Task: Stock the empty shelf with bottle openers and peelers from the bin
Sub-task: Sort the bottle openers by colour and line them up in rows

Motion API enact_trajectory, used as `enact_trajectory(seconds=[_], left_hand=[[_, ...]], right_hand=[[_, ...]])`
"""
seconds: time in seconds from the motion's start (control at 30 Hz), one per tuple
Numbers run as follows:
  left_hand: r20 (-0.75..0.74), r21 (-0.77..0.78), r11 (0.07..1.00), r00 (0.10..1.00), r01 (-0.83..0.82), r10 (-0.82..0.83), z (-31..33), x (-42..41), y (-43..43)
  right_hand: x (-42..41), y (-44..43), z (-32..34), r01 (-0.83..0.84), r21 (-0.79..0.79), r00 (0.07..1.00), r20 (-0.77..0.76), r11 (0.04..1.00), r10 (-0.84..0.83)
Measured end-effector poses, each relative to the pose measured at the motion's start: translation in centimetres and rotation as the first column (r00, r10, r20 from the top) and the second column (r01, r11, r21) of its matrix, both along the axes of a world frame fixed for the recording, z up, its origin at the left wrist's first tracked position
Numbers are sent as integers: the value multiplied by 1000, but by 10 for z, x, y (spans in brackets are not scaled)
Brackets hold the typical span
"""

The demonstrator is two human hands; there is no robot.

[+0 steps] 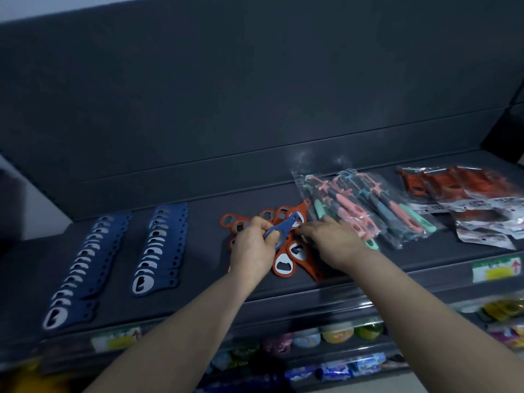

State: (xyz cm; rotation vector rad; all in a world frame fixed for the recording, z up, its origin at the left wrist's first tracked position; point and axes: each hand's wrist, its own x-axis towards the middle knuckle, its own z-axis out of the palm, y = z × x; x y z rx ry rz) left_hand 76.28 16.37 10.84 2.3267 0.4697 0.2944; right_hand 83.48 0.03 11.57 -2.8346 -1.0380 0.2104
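My left hand [252, 251] grips a blue bottle opener [283, 226]; my right hand [331, 242], fingers straight, rests on the orange bottle openers [283, 265], with bagged peelers [365, 205] at two o'clock.

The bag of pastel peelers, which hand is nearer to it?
Right. The right hand sits just left of the bag of pastel peelers; the left hand is farther left, gripping a blue bottle opener over the orange openers.
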Motion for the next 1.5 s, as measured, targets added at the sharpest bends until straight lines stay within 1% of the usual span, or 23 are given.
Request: enact_trajectory(seconds=[0.13, 0.23, 0.27, 0.33, 0.4, 0.5, 0.63, 0.7, 0.73, 0.8, 0.9, 0.97, 1.03, 1.1, 1.2, 1.23, 1.37, 1.47, 1.5], left_hand=[[48, -61, 995, 995, -81, 84, 3, -7, 5], [95, -172, 978, 987, -114, 132, 7, -16, 9], [107, -180, 976, 983, -126, 147, 8, -18, 10], [102, -145, 976, 979, -163, 179, 6, -20, 15], [78, -138, 970, 974, -199, 211, 4, -20, 20], [67, -152, 957, 963, -248, 260, 2, -24, 32], [88, -100, 967, 966, -235, 244, -1, -43, 64], [79, -102, 968, 968, -228, 237, -1, -60, 84], [73, -99, 969, 969, -226, 234, -1, -69, 94], [58, -93, 968, 970, -232, 238, 0, -88, 118], [39, -123, 965, 971, -231, 237, 2, -119, 155], [-13, -138, 970, 980, -198, 198, 4, -137, 175], [-52, -98, 983, 987, -158, 154, 2, -149, 192], [-71, -53, 990, 989, -133, 130, -2, -155, 206], [-62, -111, 989, 994, -97, 91, -7, -155, 218], [-51, -107, 991, 996, -80, 75, -8, -153, 220], [-15, -8, 1000, 999, 30, -30, -9, -144, 231], [-12, 86, 995, 998, 57, -57, -10, -139, 239], [-6, 90, 994, 999, 54, -54, -10, -140, 241]], right_hand=[[23, 10, -3, 25, -59, 999, 22, 998, -24], [33, 19, 1, 81, -78, 997, 0, 994, -81], [34, 21, 2, 93, -79, 996, 10, 993, -93], [36, 25, 3, 105, -71, 994, 49, 992, -102], [36, 26, 4, 102, -8, 992, 77, 995, -101], [31, 29, 10, 78, 150, 992, 91, 986, -92], [13, 45, 19, 10, 363, 983, 168, 932, -77], [-1, 61, 22, -21, 462, 990, 130, 886, -44], [-8, 70, 21, -39, 486, 995, 99, 873, -10], [-26, 93, 17, -69, 483, 998, 34, 873, 60], [-51, 128, 8, -75, 446, 990, -74, 892, 120], [-67, 149, 5, -77, 435, 981, -127, 897, 146], [-82, 166, 3, -78, 438, 974, -157, 895, 162], [-95, 179, 3, -71, 430, 973, -168, 900, 157], [-108, 191, 2, -36, 411, 979, -171, 911, 116], [-112, 194, 1, -16, 411, 979, -180, 911, 99], [-127, 205, 0, 43, 375, 978, -207, 926, 39], [-138, 214, -1, 48, 343, 979, -202, 938, 24], [-141, 218, -1, 42, 333, 979, -200, 942, 27]])
